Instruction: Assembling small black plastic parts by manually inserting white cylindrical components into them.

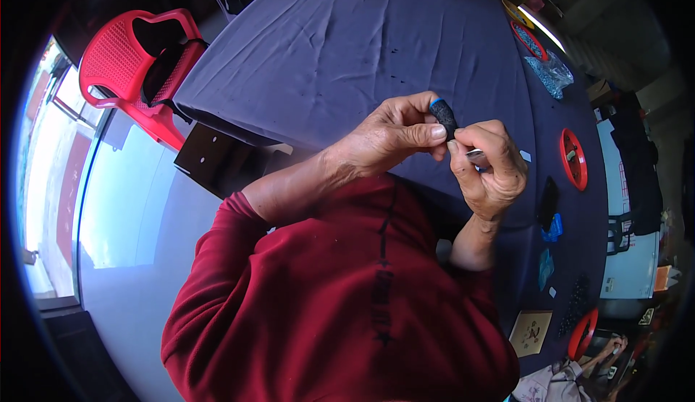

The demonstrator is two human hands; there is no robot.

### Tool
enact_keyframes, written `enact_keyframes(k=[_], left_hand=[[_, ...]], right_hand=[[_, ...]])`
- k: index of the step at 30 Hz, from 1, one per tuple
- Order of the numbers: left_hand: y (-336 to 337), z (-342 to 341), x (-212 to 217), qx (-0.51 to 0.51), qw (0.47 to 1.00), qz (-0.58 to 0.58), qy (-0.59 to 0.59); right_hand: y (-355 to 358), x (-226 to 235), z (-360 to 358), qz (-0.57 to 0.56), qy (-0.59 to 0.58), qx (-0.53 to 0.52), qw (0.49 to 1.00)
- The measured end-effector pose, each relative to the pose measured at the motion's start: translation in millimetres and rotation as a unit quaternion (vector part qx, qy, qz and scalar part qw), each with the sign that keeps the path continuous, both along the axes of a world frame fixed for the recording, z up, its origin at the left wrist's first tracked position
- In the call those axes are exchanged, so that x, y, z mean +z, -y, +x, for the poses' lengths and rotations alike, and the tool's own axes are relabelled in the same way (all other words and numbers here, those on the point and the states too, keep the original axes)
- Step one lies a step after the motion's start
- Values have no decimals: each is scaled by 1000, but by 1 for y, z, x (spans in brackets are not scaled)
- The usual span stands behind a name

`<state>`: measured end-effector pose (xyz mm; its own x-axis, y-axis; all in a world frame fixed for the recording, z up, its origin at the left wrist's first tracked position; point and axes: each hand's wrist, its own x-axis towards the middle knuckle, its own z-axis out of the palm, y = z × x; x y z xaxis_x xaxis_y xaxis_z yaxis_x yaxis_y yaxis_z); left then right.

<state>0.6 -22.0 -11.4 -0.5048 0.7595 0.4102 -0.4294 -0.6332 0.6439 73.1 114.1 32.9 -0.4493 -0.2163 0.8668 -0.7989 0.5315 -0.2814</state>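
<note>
My left hand (405, 128) is closed, with thumb and fingers pinching a small black fabric sleeve (444, 117), finger-sized and with a blue rim at its upper end. Close against its lower end is my right hand (494, 166), also closed, thumb and forefinger pressed together. A thin shiny metal tool (475, 154) shows between the right fingers; its kind cannot be made out, and its tip is hidden at the sleeve. Both hands are held above the near edge of a table with a dark grey-blue cloth (289, 47).
A red plastic chair (119, 61) stands left of the table. Along the right side are a red tray (573, 159), a bag of blue pieces (552, 74), a blue-filled red tray (528, 40) and a tan card (529, 333). Another person's hand (615, 345) shows at lower right.
</note>
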Motion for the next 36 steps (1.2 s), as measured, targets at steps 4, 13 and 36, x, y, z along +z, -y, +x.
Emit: enact_keyframes(k=[4,13,36], left_hand=[[6,-4,3,14,999,1,-28],[-4,-19,2,-73,993,87,31],[-27,-22,-12,-136,984,101,62]], right_hand=[[0,6,12,-41,94,-62,993],[-10,7,11,-78,271,-91,955],[0,11,7,-45,197,-190,961]])
